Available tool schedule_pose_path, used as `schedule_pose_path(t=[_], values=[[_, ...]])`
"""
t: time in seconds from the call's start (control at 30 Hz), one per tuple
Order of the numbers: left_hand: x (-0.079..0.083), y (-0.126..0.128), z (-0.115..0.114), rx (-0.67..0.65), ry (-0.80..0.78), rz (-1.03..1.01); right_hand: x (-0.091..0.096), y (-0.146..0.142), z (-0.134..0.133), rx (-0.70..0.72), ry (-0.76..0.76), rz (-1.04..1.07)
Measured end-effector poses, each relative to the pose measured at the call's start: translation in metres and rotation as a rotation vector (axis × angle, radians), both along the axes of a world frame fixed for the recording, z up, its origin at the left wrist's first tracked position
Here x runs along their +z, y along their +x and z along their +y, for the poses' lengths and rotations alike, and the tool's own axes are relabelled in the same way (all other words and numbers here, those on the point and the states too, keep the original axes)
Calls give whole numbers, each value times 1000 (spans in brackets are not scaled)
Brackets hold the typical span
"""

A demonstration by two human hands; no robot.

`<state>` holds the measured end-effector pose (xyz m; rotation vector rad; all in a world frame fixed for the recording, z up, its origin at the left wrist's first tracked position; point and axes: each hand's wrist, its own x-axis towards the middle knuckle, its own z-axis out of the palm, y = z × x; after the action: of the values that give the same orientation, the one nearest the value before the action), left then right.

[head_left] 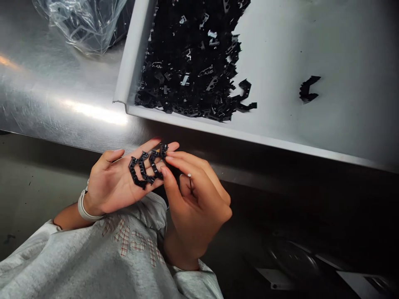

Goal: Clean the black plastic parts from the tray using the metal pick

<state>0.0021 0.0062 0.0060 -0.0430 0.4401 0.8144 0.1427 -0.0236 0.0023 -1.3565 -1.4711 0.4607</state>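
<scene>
Keep the left hand (pixel 114 182) palm up and nearly flat; a row of curved black pieces (pixel 143 168) lies across its palm and fingers, short of the tray's near edge. The right hand (pixel 196 197) has its thumb and fingertips closed on the piece at the row's fingertip end. Pinch lightly; space pieces evenly, without overlap. Beyond, the white tray (pixel 271 54) carries a pile of similar pieces (pixel 187 70) at its near-left corner; one loose piece (pixel 307 89) lies well right of it. Left of the tray, a plastic bag (pixel 85 25) rests on the metal table (pixel 46 91).
</scene>
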Motion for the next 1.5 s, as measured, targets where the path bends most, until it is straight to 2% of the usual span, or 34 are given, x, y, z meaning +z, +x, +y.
schedule_pose_path(t=[0.2,0.43,0.73,1.0,1.3,1.5], values=[[-4,-4,-1,-21,43,-67,-2,3,-5,-80,79,0],[-3,-7,-3,-37,61,-103,-7,8,-10,-129,14,136],[-3,-7,-3,-38,69,-100,-8,9,-11,13,-198,374],[4,-3,-1,-25,41,-70,-10,7,-8,-43,-122,333],[3,-2,1,-35,38,-49,-12,9,-7,-33,-139,400],[2,-1,0,17,9,-56,-13,11,-8,-27,-151,334]])
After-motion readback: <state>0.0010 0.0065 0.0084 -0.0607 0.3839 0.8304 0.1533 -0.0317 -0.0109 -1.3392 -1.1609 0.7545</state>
